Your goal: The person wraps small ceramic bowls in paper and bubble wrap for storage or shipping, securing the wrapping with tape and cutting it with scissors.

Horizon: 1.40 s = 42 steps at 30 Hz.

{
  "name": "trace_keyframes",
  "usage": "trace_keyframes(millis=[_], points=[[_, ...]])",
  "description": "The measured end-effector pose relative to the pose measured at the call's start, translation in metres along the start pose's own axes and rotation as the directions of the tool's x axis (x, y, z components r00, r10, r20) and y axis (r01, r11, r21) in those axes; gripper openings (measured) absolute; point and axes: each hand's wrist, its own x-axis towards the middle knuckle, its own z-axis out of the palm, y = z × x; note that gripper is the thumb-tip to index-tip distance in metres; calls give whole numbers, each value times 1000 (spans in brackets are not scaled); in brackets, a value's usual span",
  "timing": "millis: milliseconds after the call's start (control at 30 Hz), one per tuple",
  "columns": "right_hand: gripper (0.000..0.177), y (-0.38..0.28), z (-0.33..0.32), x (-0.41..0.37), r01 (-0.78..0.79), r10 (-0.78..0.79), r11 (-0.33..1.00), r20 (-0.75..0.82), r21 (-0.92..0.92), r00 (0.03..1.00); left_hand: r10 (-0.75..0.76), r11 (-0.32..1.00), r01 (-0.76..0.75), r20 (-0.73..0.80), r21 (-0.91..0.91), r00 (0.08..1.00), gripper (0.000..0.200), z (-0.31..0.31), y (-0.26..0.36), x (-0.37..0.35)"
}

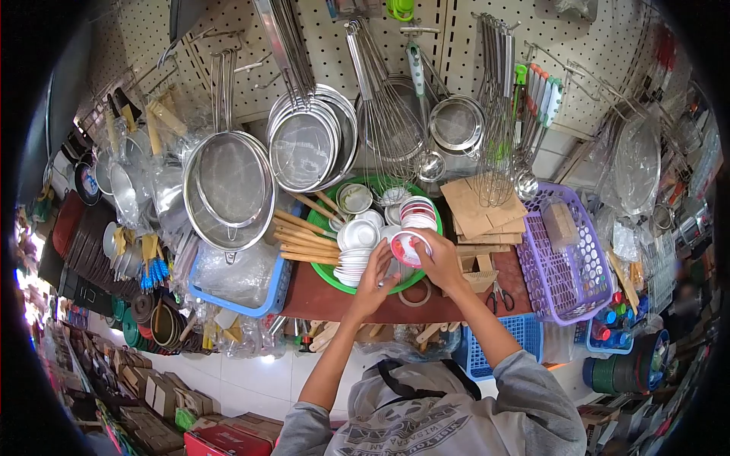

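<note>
My right hand (439,264) grips a small round dish (401,249) by its rim; the dish is white with a pinkish-red pattern. Beside it, my left hand (372,280) has its fingers stretched up and its thumb apart, right at a stack of small white dishes (349,272). Both hands are over a wide green basin (318,221) full of small dishes. Behind the held dish rises a stack of red-and-white dishes (418,211). Several wooden handles (308,242) stick out over the basin's left rim.
A blue basket (272,304) with plastic-wrapped goods stands left, a purple basket (559,285) right. Flat cardboard pieces (479,205) and scissors (499,298) lie right of the basin. Strainers (228,186) and whisks (388,114) hang low behind it. Below the table edge is a blue crate (506,342).
</note>
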Motion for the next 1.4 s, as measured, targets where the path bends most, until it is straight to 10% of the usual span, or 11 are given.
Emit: trace_keyframes(millis=[333, 567, 700, 833, 1033, 1400], points=[[31, -4, 34, -4, -278, 240, 935, 187, 218, 953, -266, 817, 238, 23, -525, 964, 53, -24, -10, 0], [26, -5, 9, -4, -479, 460, 816, 138, 324, 877, -274, 838, 209, -58, -505, 960, 51, -23, -21, 1], [31, 14, -7, -10, -161, 189, 975, 188, -151, 964, -290, 865, 226, -79, -449, 954, 49, -21, -27, 2], [61, 16, -4, -18, -119, 249, 930, 361, -347, 899, -374, 869, 331, -52, -367, 926, 48, -21, -19, 4], [78, 19, -5, -7, -130, 398, 875, 540, -466, 742, -297, 858, 274, 16, -434, 955, 52, -20, -10, 8], [76, 21, -6, -9, -108, 194, 972, 455, -207, 869, -283, 800, 188, -83, -570, 955, 57, -12, 5, 5]])
